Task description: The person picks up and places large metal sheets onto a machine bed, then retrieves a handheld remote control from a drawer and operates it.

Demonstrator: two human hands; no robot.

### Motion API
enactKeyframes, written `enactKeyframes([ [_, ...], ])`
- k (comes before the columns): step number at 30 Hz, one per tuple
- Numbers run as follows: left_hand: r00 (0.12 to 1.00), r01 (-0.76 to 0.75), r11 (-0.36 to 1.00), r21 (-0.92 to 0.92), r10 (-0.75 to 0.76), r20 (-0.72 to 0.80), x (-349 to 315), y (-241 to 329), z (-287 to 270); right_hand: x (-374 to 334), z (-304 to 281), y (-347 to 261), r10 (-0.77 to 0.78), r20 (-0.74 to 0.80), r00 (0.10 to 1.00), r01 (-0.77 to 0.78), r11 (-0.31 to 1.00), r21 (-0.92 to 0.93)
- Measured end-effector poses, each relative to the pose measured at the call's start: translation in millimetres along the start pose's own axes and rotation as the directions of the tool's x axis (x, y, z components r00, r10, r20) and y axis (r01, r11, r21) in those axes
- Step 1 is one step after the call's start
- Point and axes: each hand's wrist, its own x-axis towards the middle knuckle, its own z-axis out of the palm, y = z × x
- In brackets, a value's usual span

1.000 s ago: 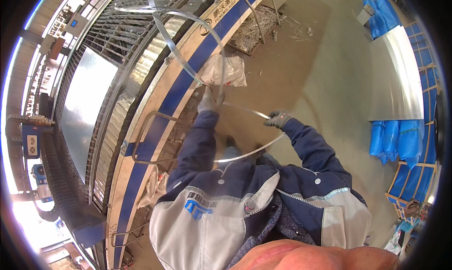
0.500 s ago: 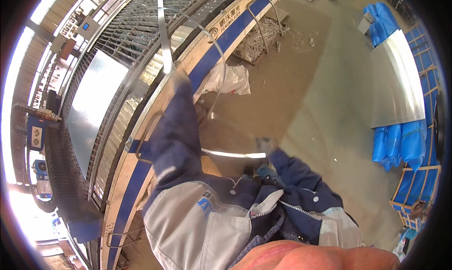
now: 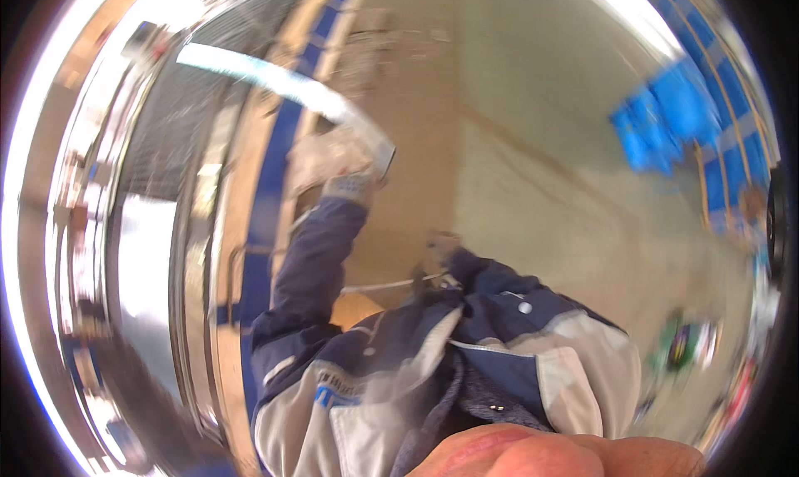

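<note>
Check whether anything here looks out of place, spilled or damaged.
Nothing clearly stands out. The long, shiny metal strip by the grey-gloved left hand slants across the cream-and-blue machine edge in view; blur would hide fine damage.

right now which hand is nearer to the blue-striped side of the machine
Left. The left hand is just to the right of the blue-striped side; the right hand is farther right, out over the floor.

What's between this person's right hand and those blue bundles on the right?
The head view shows just a bare stretch of floor between the right hand and the blue bundles.
</note>
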Motion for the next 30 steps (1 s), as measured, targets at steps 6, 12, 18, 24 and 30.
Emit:
enactKeyframes([
  [6, 0.637, -0.624, 0.779, -0.067, 0.556, 0.534, 22.1, 266.4, 40.8, -21.6, -149.9, 66.9, 0.213, -0.244, 0.946, -0.194, 0.976, 0.100],
  [12, 0.485, -0.517, 0.807, -0.284, 0.550, 0.680, 26.5, 449.0, 55.6, -88.3, -307.8, 149.5, 0.335, -0.300, 0.893, -0.111, 0.811, 0.574],
  [18, 0.345, -0.557, 0.690, -0.463, 0.699, 0.627, 3.5, 515.4, 87.3, -184.3, -382.3, 149.4, 0.362, -0.263, 0.894, -0.038, 0.647, 0.761],
  [24, 0.244, -0.627, 0.644, -0.437, 0.696, 0.676, -54.4, 547.0, 95.8, -218.1, -378.3, 135.6, 0.348, -0.157, 0.924, -0.111, 0.639, 0.761],
  [30, 0.183, -0.679, 0.539, -0.499, 0.782, 0.596, -107.4, 535.3, 99.9, -248.8, -353.4, 186.7, 0.328, -0.046, 0.943, -0.120, 0.470, 0.875],
])
